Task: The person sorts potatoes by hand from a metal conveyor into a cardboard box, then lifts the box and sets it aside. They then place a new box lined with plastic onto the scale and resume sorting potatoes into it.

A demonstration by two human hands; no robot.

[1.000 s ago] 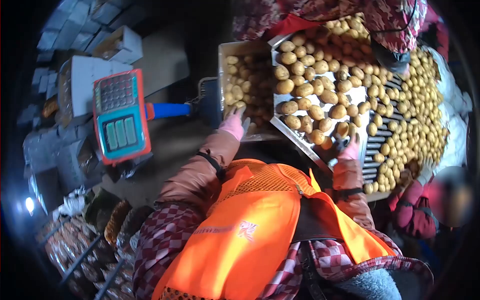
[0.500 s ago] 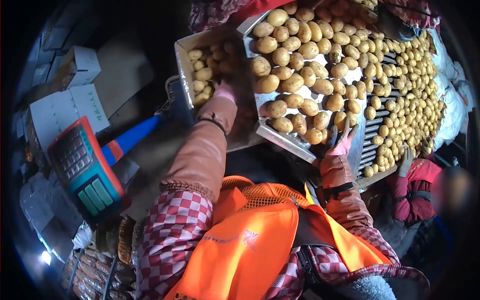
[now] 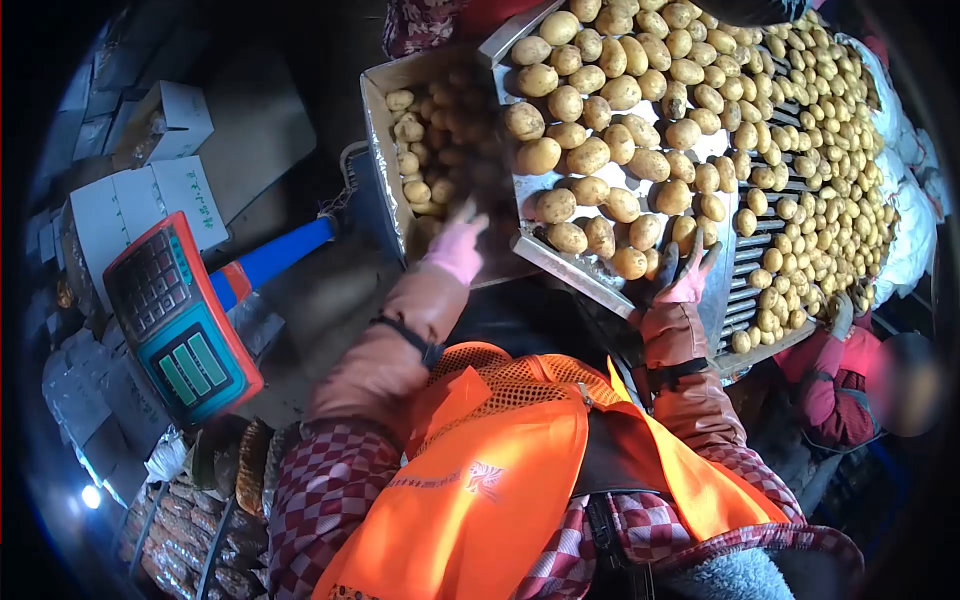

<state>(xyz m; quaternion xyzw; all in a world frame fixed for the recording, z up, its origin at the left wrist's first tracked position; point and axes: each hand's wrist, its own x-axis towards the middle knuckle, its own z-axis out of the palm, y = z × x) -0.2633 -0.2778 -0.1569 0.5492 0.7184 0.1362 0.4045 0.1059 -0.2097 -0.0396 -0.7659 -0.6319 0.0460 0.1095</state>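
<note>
The worktop (image 3: 716,292) is the biggest thing, and it slants across the top and right. It has a white part near the person and a part with dark bars (image 3: 746,272) past that. Lots of potatoes (image 3: 590,155) lie on both parts. They look big on the white part and small far out on the right, where white sacks (image 3: 908,240) sit beside the worktop.

The person wears a bright orange vest (image 3: 470,490). To the left of the worktop is an open box (image 3: 378,150) with more potatoes inside. Its right side is dark, so it is hard to see what is there.

Further left, a red and blue-green scale head (image 3: 185,320) leans on a blue pole (image 3: 285,254), near some white cartons (image 3: 140,212). Brown packs (image 3: 190,535) are piled below it. Another person's red sleeve (image 3: 845,405) is at the lower right, by the worktop's edge.

The left hand (image 3: 458,250), in a pink glove, is over the near end of the box. Its fingers are out and no potato shows in it. The right hand (image 3: 688,280), also in pink, has its fingers spread wide at the near potatoes on the white part, with nothing gripped.
</note>
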